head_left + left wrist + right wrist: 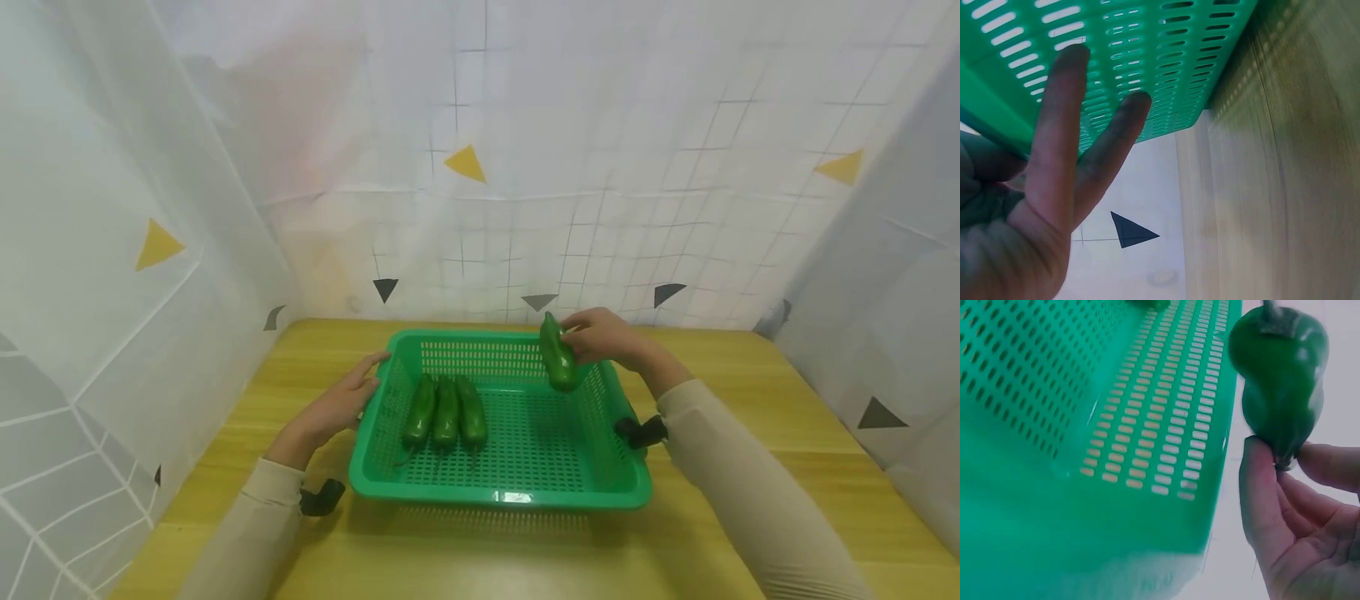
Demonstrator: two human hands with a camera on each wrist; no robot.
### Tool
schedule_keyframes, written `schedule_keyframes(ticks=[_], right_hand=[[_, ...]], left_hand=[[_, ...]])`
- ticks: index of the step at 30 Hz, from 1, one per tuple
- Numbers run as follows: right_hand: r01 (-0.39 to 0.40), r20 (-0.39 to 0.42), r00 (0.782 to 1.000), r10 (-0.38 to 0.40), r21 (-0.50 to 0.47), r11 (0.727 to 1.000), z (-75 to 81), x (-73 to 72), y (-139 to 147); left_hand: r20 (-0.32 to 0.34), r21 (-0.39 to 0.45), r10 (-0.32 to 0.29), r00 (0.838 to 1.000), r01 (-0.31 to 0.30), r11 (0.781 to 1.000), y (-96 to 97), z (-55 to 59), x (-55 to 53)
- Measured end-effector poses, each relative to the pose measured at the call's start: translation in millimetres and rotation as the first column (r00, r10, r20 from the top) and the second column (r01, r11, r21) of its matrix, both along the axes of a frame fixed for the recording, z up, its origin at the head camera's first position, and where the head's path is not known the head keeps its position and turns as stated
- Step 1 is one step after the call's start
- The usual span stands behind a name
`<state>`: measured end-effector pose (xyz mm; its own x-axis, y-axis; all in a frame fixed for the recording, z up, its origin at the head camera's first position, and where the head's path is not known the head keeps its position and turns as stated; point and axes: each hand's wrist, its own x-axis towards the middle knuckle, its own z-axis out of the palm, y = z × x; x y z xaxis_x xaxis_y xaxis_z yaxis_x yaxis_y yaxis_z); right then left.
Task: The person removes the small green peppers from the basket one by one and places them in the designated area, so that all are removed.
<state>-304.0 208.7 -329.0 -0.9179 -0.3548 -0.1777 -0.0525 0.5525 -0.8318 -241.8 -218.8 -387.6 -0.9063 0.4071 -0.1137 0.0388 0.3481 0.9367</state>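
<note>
Three long green peppers [446, 412] lie side by side in the left half of a green plastic basket [500, 498]. Above the basket's back right part, my right hand [603, 337] holds another green pepper [557, 354]. In the right wrist view, thumb and fingers pinch that pepper [1282, 381] near its narrow end, with its stem end pointing away from the hand. At the basket's left rim is my left hand [341, 404]. Two of its fingers [1060, 144] reach out nearly straight along the slotted outer wall [1141, 56] in the left wrist view.
The basket stands on a yellow wood-grain table [705, 400]. Behind the table hangs a white sheet [600, 167] with printed triangles and grid lines, and it continues along both sides. A black strap piece [322, 497] sticks out from each wrist.
</note>
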Motion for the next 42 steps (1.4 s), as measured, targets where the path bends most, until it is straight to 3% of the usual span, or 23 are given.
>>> schedule_keyframes(ticks=[5, 10, 16, 29, 42], right_hand=[[0.017, -0.017, 1.000, -0.016, 0.035, 0.999, 7.5, 3.2, 13.1], [-0.005, -0.009, 1.000, 0.005, 0.011, 1.000, 12.7, 5.0, 21.2], [-0.014, 0.007, 1.000, 0.014, -0.030, 0.999, 10.6, 3.8, 27.2], [0.027, -0.019, 0.999, -0.027, -0.019, 0.999, 0.6, 2.2, 53.6], [0.036, -0.049, 0.998, -0.034, 0.026, 0.999, 7.7, 5.1, 86.9]], left_hand=[[0.005, 0.016, -0.002, 1.000, 0.002, 1.000, 2.5, -1.6, -0.8], [0.007, 0.018, 0.001, 1.000, -0.001, 1.000, 1.4, -1.5, -0.5], [0.008, 0.010, 0.005, 1.000, -0.005, 1.000, -1.8, 0.9, 2.0], [0.013, 0.015, -0.002, 1.000, 0.002, 1.000, 0.2, -1.1, -0.1], [0.010, 0.013, -0.004, 1.000, 0.004, 1.000, -0.1, -0.3, 0.3]])
